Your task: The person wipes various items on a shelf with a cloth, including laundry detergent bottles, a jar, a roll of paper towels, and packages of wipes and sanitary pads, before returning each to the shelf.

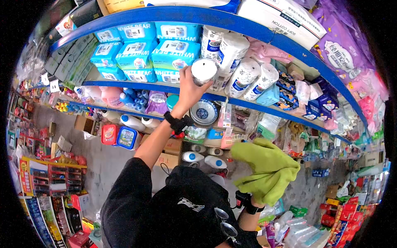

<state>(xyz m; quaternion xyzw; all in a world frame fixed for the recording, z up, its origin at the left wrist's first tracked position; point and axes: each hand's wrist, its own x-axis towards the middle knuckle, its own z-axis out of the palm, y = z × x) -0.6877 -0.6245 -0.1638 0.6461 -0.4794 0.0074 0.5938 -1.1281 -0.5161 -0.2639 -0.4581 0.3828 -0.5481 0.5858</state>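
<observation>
My left hand (191,91) is closed around a white paper roll (204,71) at the front of the upper blue shelf (157,87); its round top faces me. Behind and to its right stand more wrapped paper rolls (231,51), and blue packs of White Bear wipes (173,53) are stacked to its left. Low on the right, a yellow-green cloth (266,169) hangs bunched over my right hand (257,203). The cloth hides the fingers, but its gathered folds show that the hand grips it.
Beneath the upper shelf, patterned bowls (204,111) sit among bottles and bags. White bottles (216,162) lie lower down. Two tubs, one red (110,134) and one blue (127,137), jut out at left. Purple packages (343,49) hang at upper right. Grey floor (99,165) shows between stocked racks.
</observation>
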